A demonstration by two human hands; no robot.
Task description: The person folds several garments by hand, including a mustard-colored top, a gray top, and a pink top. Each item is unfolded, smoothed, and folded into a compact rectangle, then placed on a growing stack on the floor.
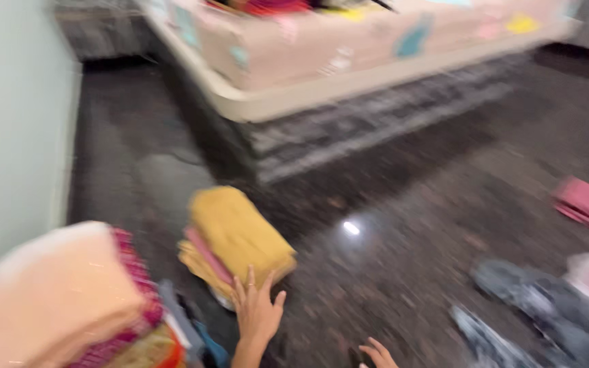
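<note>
The left hand (257, 310) lies flat with fingers spread, its fingertips against the near edge of a small stack of folded clothes (236, 238) on the dark speckled floor (390, 272). Its grip is released: the palm presses rather than grasps, which seems meant to steady or nudge the stack as one piece without disturbing the folds. The right hand (378, 354) shows only partly at the near edge of the view, fingers loosely curled above the floor and holding nothing that can be seen.

The stack sits on the floor in the near-left part of the scene, well in front of the bed (349, 68) that stands at the far side. Its top piece is mustard yellow, folded into a neat rectangle, with a pink layer and more yellow beneath; the picture is blurred, so the lower layers are hard to separate. A larger pile topped with peach fabric (63, 300) rises at the near left. Unfolded grey and white garments (547, 307) lie loose at the near right.
</note>
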